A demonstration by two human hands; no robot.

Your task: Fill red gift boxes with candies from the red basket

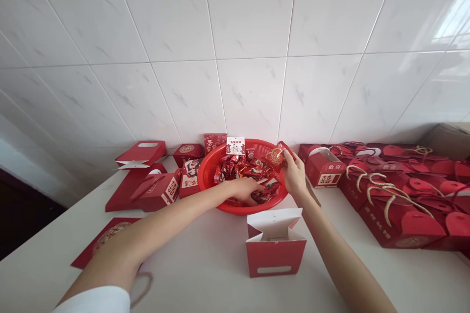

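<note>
Sweets point(254, 171) under L hand point(246, 190), prob. touching.

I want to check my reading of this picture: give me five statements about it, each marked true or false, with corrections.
1. The left hand reaches into the round red plastic basket. True.
2. The right hand is empty. False: it holds a shiny red packet with gold print.
3. The open red cardboard box with a white inside stands nearer to the person than the basket. True.
4. The tiled wall is black. False: it is white with grey veins.
5. Dark-red cardboard boxes with beige rope handles stand right of the basket. True.
</note>
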